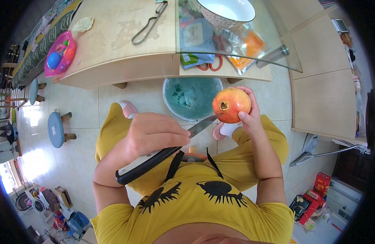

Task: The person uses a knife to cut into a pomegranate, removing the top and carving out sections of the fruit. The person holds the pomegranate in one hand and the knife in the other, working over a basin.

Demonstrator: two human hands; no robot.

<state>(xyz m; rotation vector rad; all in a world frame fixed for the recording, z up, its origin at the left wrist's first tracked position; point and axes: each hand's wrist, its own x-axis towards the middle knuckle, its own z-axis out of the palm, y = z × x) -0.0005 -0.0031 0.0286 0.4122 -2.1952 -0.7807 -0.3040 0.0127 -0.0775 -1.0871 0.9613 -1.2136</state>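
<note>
My left hand point(158, 131) grips a kitchen knife around the base of its blade point(202, 126). The black-and-white handle point(147, 164) sticks out below my palm toward the lower left. In my right hand point(252, 117) is a red-yellow pomegranate point(237, 102), its crown turned toward the knife. Pale, squared-off skin surrounds the crown. The knife's point meets the pomegranate's skin just under the crown; whether it has gone in, I cannot tell. Below the fruit, a round bin point(165, 94) with a teal plastic liner stands on the floor between my feet.
Ahead is a wooden table point(114, 64) bearing a metal peeler point(150, 24) and a pink basket point(72, 45) of toy balls. A glass top point(275, 58) carries a patterned bowl point(216, 19); red-handled scissors point(216, 62) and packets lie beneath. Blue stools point(55, 129) stand left.
</note>
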